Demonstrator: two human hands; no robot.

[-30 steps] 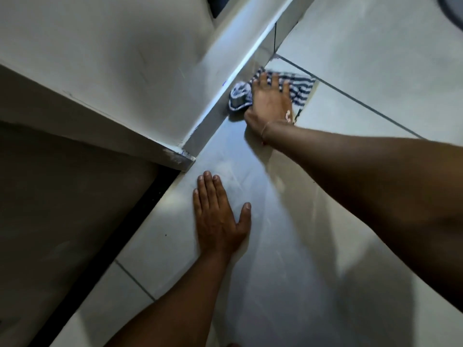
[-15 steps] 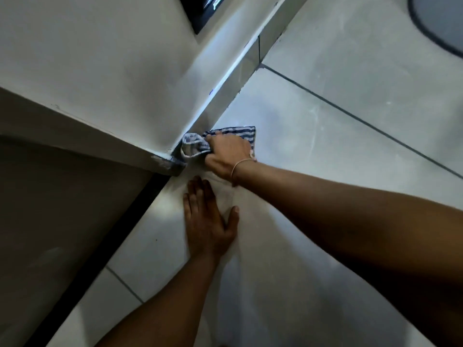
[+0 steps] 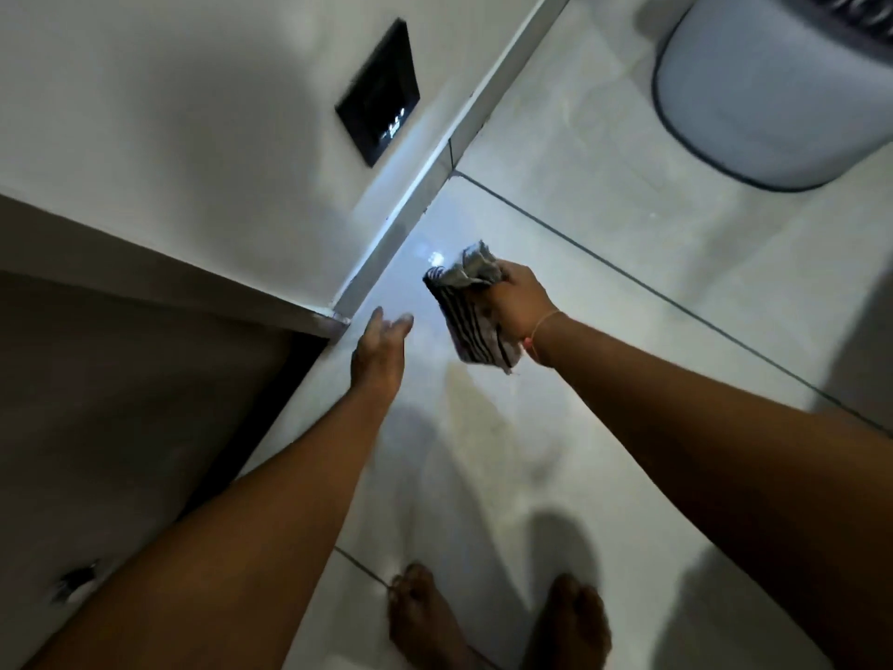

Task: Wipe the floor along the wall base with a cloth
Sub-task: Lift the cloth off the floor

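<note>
A striped grey-and-white cloth hangs bunched in my right hand, lifted off the pale tiled floor. The hand and cloth are a short way right of the wall base, a grey skirting strip running up to the right. My left hand is raised off the floor near the wall's corner, fingers apart, holding nothing.
A black wall plate sits on the white wall above the skirting. A round pale container with a dark rim stands on the floor at top right. My bare feet are at the bottom. A dark recess lies to the left.
My right hand dragged the cloth back along the wall base to the corner, then lifted it off the floor. My left hand left the floor. The view rose higher.
</note>
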